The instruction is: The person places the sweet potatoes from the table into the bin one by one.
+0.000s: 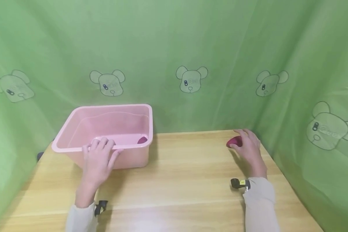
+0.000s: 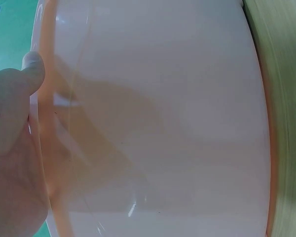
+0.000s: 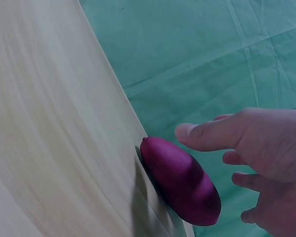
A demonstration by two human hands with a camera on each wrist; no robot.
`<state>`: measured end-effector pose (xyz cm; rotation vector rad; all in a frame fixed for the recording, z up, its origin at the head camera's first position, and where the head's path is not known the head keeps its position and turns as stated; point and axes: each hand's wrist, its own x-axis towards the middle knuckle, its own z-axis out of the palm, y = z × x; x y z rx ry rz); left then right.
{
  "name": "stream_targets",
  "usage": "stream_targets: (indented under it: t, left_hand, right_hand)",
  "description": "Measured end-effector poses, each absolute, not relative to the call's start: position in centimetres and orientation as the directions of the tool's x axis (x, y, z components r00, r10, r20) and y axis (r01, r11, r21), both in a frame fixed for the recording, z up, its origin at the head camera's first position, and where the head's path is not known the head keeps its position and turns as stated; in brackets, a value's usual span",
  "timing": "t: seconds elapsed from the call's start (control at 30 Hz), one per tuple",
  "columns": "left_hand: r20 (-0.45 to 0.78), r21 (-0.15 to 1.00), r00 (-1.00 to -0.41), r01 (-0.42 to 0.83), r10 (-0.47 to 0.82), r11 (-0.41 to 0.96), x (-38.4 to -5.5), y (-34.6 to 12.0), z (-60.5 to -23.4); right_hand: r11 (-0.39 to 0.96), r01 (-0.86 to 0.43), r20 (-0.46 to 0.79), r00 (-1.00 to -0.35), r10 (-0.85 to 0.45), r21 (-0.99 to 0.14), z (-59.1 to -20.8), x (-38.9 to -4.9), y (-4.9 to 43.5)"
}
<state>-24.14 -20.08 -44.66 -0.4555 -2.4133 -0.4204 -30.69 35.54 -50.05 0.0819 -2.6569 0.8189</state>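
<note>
A pink plastic bin [image 1: 133, 158] stands at the left of the table. My left hand [image 1: 98, 159] holds its near rim, fingers hooked over the edge; in the left wrist view the thumb [image 2: 33, 74] lies at the rim. Inside the bin, near its right corner, lies a dark purple-red thing [image 1: 142, 140], partly hidden by the wall. At the far right of the table is a smooth, oval, purple-red thing like a fruit or vegetable [image 3: 180, 180], with a small nub at one end. My right hand [image 1: 249, 148] is beside it, thumb and fingers spread, not closed round it.
The wooden table [image 1: 185, 180] has its back edge close to a green curtain [image 1: 220, 106] printed with bear faces. The curtain also hangs along the left and right sides. A dark object [image 1: 40, 156] shows behind the bin at the left.
</note>
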Motion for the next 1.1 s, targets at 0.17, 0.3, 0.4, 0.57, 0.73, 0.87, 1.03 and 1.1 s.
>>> stream_targets:
  t: [0.17,0.3,0.4,0.57,0.73,0.87,1.03,1.1]
  left_hand:
    - [0.632,0.171,-0.741,0.418,0.226,0.892,-24.3,-20.2,-44.8]
    - [0.631,0.171,-0.743,0.416,0.226,0.893,-24.6,-20.1,-44.6]
    - [0.632,0.172,-0.742,0.415,0.223,0.893,-24.8,-20.1,-44.4]
    - [0.633,0.177,-0.742,0.415,0.219,0.893,-24.9,-20.1,-44.2]
    - [0.625,0.183,-0.750,0.411,0.217,0.893,-24.9,-20.2,-44.3]
    - [0.609,0.193,-0.764,0.400,0.210,0.896,-24.7,-20.3,-44.5]
    - [0.608,0.190,-0.766,0.398,0.210,0.897,-24.6,-20.3,-44.6]
    - [0.607,0.188,-0.766,0.398,0.212,0.898,-24.6,-20.3,-44.6]
  right_hand:
    - [0.832,-0.123,0.318,-0.946,0.067,-0.541,-50.8,-30.4,35.9]
    - [0.827,-0.099,0.291,-0.953,0.081,-0.553,-51.1,-30.5,36.2]
    - [0.832,-0.104,0.288,-0.955,0.069,-0.544,-50.8,-30.9,36.2]
    - [0.862,-0.120,0.254,-0.967,0.010,-0.492,-50.5,-31.8,36.4]
    - [0.881,-0.122,0.198,-0.980,-0.032,-0.457,-50.7,-32.5,36.5]
    - [0.882,-0.123,0.190,-0.981,-0.039,-0.455,-51.1,-32.6,36.5]
    - [0.885,-0.125,0.196,-0.980,-0.039,-0.449,-51.4,-32.7,36.5]
    - [0.885,-0.126,0.199,-0.979,-0.039,-0.448,-51.5,-32.7,36.5]
